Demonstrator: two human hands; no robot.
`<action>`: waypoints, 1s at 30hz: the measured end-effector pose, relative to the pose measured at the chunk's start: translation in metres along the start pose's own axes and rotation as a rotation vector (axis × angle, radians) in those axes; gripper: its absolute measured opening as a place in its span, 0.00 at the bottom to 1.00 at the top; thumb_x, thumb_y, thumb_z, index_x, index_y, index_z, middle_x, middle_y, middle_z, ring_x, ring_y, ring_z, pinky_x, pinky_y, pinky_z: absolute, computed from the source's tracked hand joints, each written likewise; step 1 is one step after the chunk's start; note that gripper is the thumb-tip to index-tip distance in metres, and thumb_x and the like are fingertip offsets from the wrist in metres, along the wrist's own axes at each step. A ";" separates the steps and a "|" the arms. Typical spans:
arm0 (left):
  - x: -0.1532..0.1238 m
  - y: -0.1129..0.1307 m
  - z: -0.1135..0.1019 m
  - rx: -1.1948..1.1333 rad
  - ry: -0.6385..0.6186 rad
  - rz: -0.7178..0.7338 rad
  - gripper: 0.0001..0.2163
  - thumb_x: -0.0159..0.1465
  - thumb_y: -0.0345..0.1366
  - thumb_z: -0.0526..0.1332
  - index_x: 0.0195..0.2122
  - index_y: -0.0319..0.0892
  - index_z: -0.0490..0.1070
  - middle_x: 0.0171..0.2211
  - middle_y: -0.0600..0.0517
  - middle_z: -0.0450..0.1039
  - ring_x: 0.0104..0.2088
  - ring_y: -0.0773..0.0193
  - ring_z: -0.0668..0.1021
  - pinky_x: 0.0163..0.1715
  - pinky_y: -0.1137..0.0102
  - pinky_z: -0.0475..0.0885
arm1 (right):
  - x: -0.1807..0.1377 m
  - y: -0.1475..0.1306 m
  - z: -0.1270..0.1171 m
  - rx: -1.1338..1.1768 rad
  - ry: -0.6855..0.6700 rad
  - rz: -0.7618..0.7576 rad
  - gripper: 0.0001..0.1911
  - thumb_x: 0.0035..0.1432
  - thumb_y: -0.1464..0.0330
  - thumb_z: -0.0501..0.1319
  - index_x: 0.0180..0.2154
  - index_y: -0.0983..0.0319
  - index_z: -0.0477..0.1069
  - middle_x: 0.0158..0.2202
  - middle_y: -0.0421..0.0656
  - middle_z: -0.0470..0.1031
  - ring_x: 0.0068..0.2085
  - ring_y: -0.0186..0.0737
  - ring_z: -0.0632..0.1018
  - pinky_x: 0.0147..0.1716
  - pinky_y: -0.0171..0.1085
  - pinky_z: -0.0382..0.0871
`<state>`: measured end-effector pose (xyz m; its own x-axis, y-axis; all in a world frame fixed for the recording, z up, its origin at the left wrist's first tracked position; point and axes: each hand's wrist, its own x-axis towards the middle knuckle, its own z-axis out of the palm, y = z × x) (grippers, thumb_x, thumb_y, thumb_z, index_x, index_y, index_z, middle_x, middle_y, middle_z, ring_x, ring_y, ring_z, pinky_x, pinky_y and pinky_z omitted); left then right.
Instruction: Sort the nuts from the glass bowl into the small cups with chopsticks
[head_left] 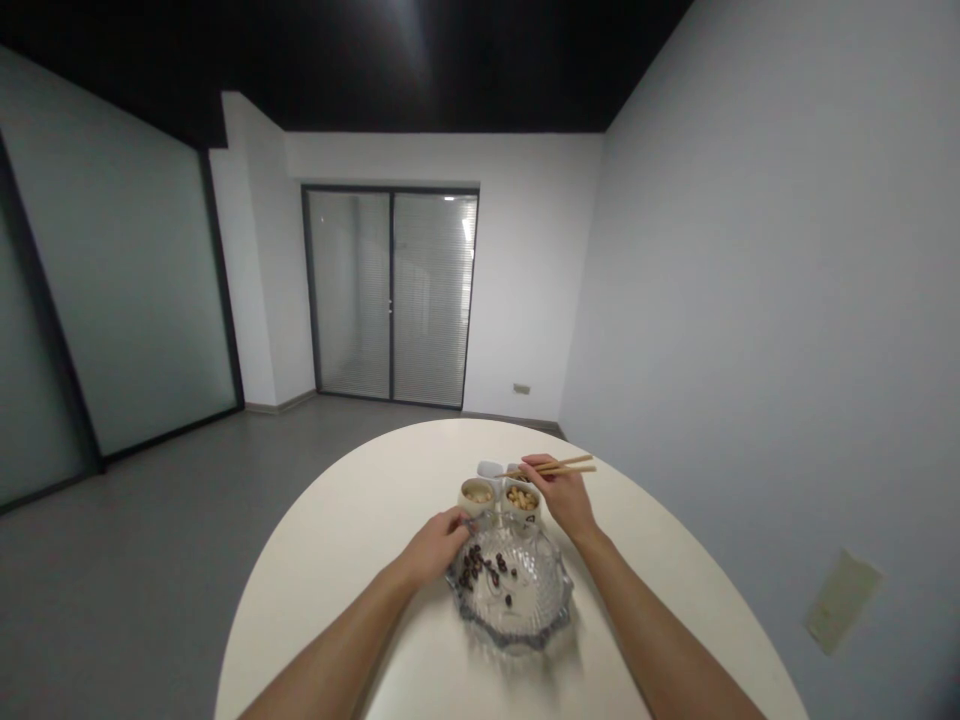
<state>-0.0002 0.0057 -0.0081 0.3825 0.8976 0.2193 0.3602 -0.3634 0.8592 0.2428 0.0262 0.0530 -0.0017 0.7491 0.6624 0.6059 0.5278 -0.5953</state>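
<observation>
My right hand [559,495] holds a pair of wooden chopsticks [566,467] above the small cups, their tips pointing left. Closed at the upper left rim of a clear scalloped glass bowl [517,630] is my left hand [435,545]. Several dark, shiny, bead-like pieces [472,568] lie in the bowl, mostly to its left. Just beyond it stand a cup of pale pieces [478,494] and a cup of tan nuts [523,498]. A white dish [490,468] sits behind them; another container beside it is partly hidden by my right hand.
Everything stands on a round cream table [352,560]. A white wall [750,300] runs close along the right, with a socket plate [844,600] on it. Glass doors with blinds [390,300] are at the back, and frosted glass panels [127,290] on the left.
</observation>
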 end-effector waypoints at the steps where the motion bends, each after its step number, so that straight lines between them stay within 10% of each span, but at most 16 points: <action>1: 0.000 0.000 0.000 0.003 0.002 0.000 0.12 0.58 0.37 0.52 0.37 0.39 0.72 0.37 0.50 0.75 0.39 0.59 0.73 0.41 0.69 0.65 | -0.002 0.001 0.000 -0.008 0.002 0.007 0.14 0.59 0.56 0.61 0.37 0.59 0.76 0.36 0.43 0.82 0.38 0.44 0.81 0.43 0.43 0.73; 30: -0.001 -0.001 0.002 -0.008 0.018 -0.005 0.11 0.58 0.37 0.52 0.36 0.40 0.71 0.36 0.51 0.74 0.41 0.58 0.73 0.42 0.69 0.65 | -0.047 -0.014 -0.040 0.345 -0.329 0.176 0.15 0.53 0.57 0.68 0.35 0.62 0.76 0.29 0.43 0.79 0.31 0.40 0.78 0.31 0.37 0.73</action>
<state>0.0004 0.0048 -0.0099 0.3652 0.9037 0.2235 0.3549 -0.3571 0.8640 0.2661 -0.0325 0.0481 -0.2077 0.8956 0.3935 0.3211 0.4424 -0.8374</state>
